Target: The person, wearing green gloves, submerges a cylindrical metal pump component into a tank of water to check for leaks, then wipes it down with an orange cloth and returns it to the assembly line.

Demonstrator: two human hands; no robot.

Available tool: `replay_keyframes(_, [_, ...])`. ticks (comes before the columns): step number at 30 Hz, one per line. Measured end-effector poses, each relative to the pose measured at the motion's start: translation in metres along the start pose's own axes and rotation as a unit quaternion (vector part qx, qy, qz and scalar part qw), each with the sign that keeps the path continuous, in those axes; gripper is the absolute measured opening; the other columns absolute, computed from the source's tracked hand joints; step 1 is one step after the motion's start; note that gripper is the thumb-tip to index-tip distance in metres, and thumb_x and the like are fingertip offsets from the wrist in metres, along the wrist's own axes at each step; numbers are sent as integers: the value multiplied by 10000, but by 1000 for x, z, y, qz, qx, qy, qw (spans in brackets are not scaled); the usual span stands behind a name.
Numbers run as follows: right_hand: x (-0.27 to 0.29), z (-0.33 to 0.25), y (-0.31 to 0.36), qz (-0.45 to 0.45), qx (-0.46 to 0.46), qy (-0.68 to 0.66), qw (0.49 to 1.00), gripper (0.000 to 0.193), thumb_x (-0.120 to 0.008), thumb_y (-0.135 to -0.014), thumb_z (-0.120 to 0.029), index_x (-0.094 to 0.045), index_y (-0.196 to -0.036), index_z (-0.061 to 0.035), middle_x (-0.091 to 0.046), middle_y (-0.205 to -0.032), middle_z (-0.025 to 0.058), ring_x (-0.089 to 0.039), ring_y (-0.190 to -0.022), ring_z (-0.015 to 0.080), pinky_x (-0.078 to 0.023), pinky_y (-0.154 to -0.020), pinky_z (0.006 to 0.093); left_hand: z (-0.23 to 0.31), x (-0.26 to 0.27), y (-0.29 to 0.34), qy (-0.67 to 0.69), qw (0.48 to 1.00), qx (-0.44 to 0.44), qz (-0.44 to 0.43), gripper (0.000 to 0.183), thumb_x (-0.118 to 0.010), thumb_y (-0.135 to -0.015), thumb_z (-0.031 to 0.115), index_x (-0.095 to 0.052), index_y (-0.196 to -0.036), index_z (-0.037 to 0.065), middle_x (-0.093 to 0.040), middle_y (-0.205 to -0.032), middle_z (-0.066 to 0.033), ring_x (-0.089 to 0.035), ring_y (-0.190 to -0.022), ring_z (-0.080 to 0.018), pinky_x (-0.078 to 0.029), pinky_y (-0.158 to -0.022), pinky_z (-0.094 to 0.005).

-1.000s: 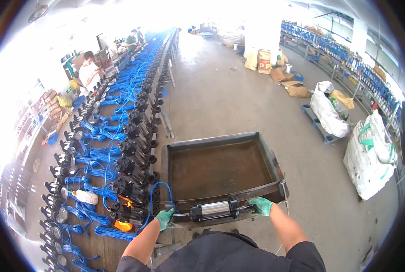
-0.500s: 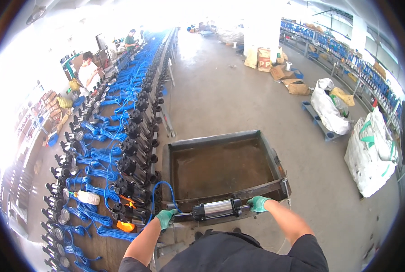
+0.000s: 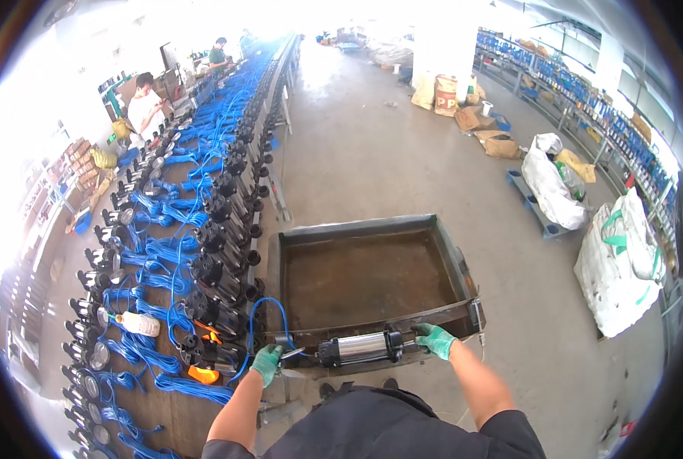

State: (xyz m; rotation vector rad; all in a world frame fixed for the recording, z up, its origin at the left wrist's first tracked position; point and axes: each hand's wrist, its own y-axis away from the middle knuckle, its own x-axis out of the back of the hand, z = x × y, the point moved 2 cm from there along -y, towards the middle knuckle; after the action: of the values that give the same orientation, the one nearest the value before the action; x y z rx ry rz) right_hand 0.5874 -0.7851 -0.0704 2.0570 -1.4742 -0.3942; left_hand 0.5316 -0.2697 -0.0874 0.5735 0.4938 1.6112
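A cylindrical pump [image 3: 362, 349] with a shiny silver body and black ends lies crosswise at the near rim of a metal tank [image 3: 356, 226] holding brownish liquid. My right hand [image 3: 435, 340], in a green glove, grips the black fitting at the pump's right end. On the other side, my gloved left hand [image 3: 266, 362] is closed on a slim metal piece [image 3: 291, 354], just left of the pump; its exact kind is unclear. A blue cable [image 3: 268, 300] arches up between my left hand and the tank's corner.
Along the left runs a long bench with rows of black pumps [image 3: 217, 268] and coiled blue cables [image 3: 165, 287]. A white bottle [image 3: 139, 324] and an orange tool [image 3: 203, 375] lie there. Farther off, a person [image 3: 145, 107] works. White sacks [image 3: 621, 264] stand at right.
My left hand has shifted slightly left and down, away from the pump's end, and a metal piece now shows at its fingers. The right hand stays at the other end. The view has shifted a little.
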Motion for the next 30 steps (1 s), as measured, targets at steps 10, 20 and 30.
replay_keyframes(10, [22,1,-2,189,36,-130,973,225,-619,-995,-256,-709,-857,-102,-670,-760,24,-594,-624,155,-477,-542,329,10,23,11,-366,887,-159,231,337,-526,-1022,350,-621,-1101,37,-694,-961,-297,-651,-953,-494,-510,-814,-574])
replay_keyframes(20, [35,36,29,237,7,-293,926,211,-672,-975,-263,-674,-818,-122,-654,-699,28,-548,-506,180,-436,-458,349,47,9,-6,-435,852,-40,290,331,-490,-1029,382,-611,-1132,91,-713,-966,-268,-683,-948,-469,-531,-825,-565])
replay_keyframes(30, [63,71,33,354,61,-383,851,100,-714,-936,-288,-636,-916,-229,-619,-759,-44,-560,-664,130,-407,-564,350,23,20,-35,7,988,-4,153,421,-623,-1004,221,-403,-1357,155,-597,-1219,-147,-621,-962,-288,-578,-752,-523])
